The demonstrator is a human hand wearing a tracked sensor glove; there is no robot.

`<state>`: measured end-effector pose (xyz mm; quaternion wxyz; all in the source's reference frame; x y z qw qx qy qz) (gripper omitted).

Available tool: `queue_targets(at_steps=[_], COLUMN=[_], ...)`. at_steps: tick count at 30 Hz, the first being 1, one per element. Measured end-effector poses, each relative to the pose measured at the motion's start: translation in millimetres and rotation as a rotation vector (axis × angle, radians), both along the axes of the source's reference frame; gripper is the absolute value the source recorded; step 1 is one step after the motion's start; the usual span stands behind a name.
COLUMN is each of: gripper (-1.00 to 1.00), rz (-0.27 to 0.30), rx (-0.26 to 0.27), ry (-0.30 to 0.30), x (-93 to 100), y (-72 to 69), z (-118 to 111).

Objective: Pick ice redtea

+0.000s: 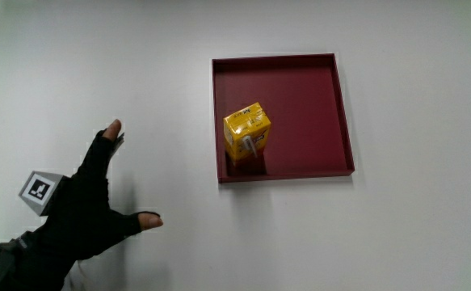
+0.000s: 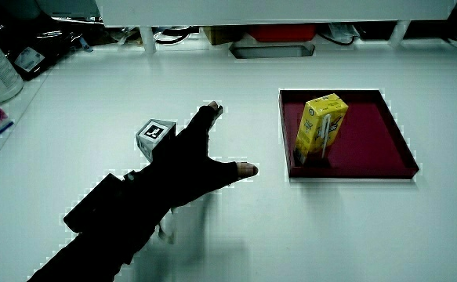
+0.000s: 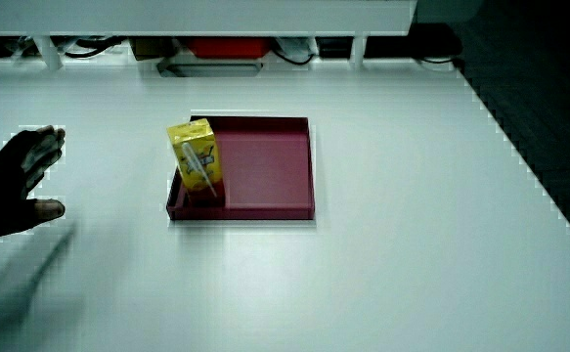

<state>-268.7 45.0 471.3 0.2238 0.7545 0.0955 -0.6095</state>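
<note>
Your hand [image 1: 90, 212] is spread wide and holds nothing: forefinger stretched forward, thumb [image 1: 146, 220] out sideways toward the tray, palm down over bare table. In both side views the fingers are splayed in the same way [image 2: 189, 160] [image 3: 11, 186]. The patterned cube [image 1: 40, 191] sits on the back of your glove, tilted, its marked face up; a side view shows it clearly [image 2: 155, 137]. Your forearm [image 2: 103, 227] runs back toward you from the wrist.

The hand is well apart from the tray, beside it, and a little nearer to you than the carton.

The ice redtea [image 1: 246, 132] is a yellow carton standing upright inside the dark red tray [image 1: 332, 121]. It stands close to the tray wall that faces your hand, and closer to the tray's nearer rim than to its farther one. A straw is fixed to the face turned toward you, seen in both side views [image 2: 320, 128] [image 3: 197, 158]. Nothing else is in the tray [image 2: 377, 149] [image 3: 275, 171].

The tray lies flat on the white table [image 1: 364, 234].
</note>
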Motion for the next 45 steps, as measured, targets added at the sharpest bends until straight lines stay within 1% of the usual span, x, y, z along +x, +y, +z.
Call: queue_targets(at_steps=[3, 4, 5, 7, 8, 9, 10, 11, 12, 13, 15, 16, 17, 18, 19, 20, 21, 22, 23, 24, 27, 28, 29, 31, 33, 34, 37, 38, 39, 40, 41, 42, 44, 45], gripper=[0.00, 0.00, 0.00, 0.00, 0.00, 0.00, 0.00, 0.00, 0.00, 0.00, 0.00, 0.00, 0.00, 0.00, 0.00, 0.00, 0.00, 0.00, 0.00, 0.00, 0.00, 0.00, 0.00, 0.00, 0.00, 0.00, 0.00, 0.00, 0.00, 0.00, 0.00, 0.00, 0.00, 0.00], rz=[0.002, 0.013, 0.011, 0.027, 0.032, 0.038, 0.033, 0.031, 0.035, 0.032, 0.030, 0.027, 0.023, 0.018, 0.021, 0.015, 0.015, 0.000, 0.001, -0.002, 0.007, 0.010, 0.009, 0.019, 0.013, 0.019, 0.013, 0.016, 0.012, 0.014, 0.016, 0.015, 0.013, 0.015], rx=[-0.007, -0.003, -0.028, -0.003, 0.001, 0.006, -0.011, -0.026, -0.026, -0.057, -0.062, -0.063, -0.062, -0.083, -0.073, -0.077, -0.082, -0.099, -0.108, -0.116, -0.114, -0.122, -0.114, -0.112, -0.106, -0.107, -0.093, -0.088, -0.096, -0.093, -0.086, -0.093, -0.090, -0.089], ry=[0.003, 0.002, 0.005, -0.008, -0.018, -0.041, -0.049, -0.034, -0.053, -0.074, -0.061, -0.069, -0.037, -0.023, -0.014, 0.012, -0.021, -0.023, 0.009, -0.015, 0.004, 0.032, 0.044, 0.018, 0.040, 0.022, 0.046, 0.029, 0.030, 0.021, 0.039, 0.033, 0.035, 0.053], x=[6.1, 9.2, 13.6, 19.4, 21.3, 21.1, 24.4, 29.5, 30.8, 34.5, 44.0, 46.6, 51.0, 54.8, 57.7, 61.4, 61.1, 64.5, 69.6, 71.8, 84.4, 89.4, 93.5, 99.3, 105.8, 108.3, 116.8, 118.0, 121.0, 122.5, 125.4, 127.3, 130.8, 133.1], y=[-3.2, -4.7, -5.6, -8.9, -10.7, -12.4, -14.5, -16.6, -18.5, -20.4, -25.4, -27.5, -29.6, -31.3, -33.3, -34.8, -36.0, -37.3, -38.7, -40.0, -43.2, -44.0, -44.7, -46.2, -47.4, -48.1, -50.1, -50.9, -51.4, -52.3, -53.2, -53.6, -54.7, -55.6], z=[5, 6, 5, 7, 8, 15, 15, 14, 18, 19, 20, 23, 23, 22, 24, 24, 31, 31, 30, 33, 33, 33, 33, 36, 37, 38, 39, 42, 41, 44, 42, 42, 43, 43])
